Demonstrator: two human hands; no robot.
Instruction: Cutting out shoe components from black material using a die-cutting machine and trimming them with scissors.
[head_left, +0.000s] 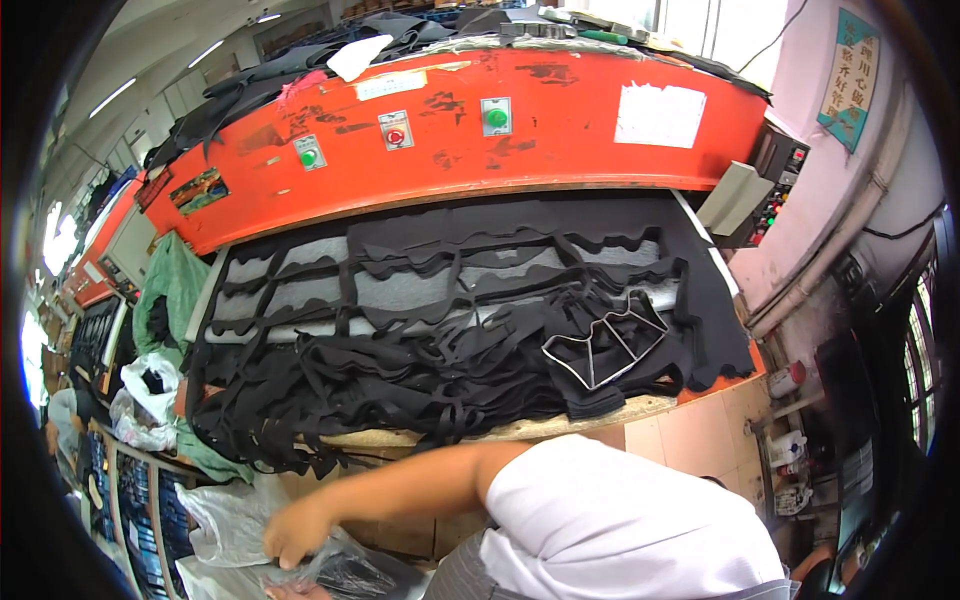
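Observation:
My right arm in a white sleeve reaches across to the lower left. My right hand point(297, 533) is closed, fingers pointing down, at the top of a clear plastic bag point(345, 560) with something dark in or under it; what the fingertips grip is blurred. Just below, a sliver of my left hand point(297, 592) shows at the lower edge, its fingers mostly hidden. White plastic bags point(225, 525) lie beside the hands. On the press bed ahead, a metal cutting die point(608, 342) rests on cut black sheet material point(400, 385).
A red press beam point(440, 150) with green and red buttons spans the far side, with black scraps heaped on top. A rack of dark blue pieces point(130, 500) stands at left. A control box point(770, 190) and wall pipes point(830, 240) are at right; shelves hold bottles point(788, 448).

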